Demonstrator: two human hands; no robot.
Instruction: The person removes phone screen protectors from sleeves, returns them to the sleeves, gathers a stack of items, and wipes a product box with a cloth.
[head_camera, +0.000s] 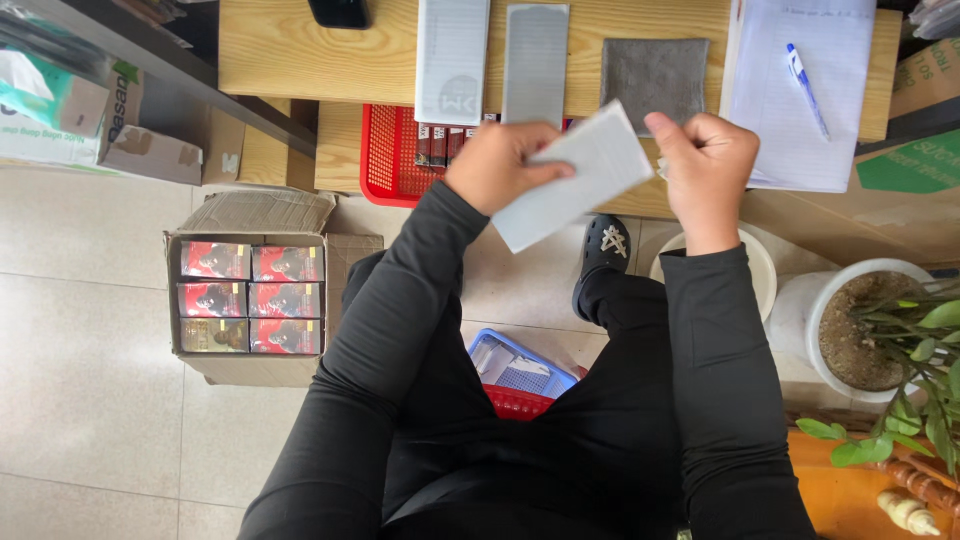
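Observation:
My left hand grips a flat white rectangular sheet, tilted, in front of the wooden table's edge. My right hand is closed at the sheet's upper right corner, fingers curled as if pinching a thin film or tab there; what it holds is too small to see clearly. Both arms are in black sleeves. On the wooden table just beyond lie two pale rectangular sheets and a grey cloth.
A notepad with a blue pen lies at the table's right. A red basket of small boxes sits below the table. A cardboard box of red packs stands on the floor left; a blue basket, potted plant right.

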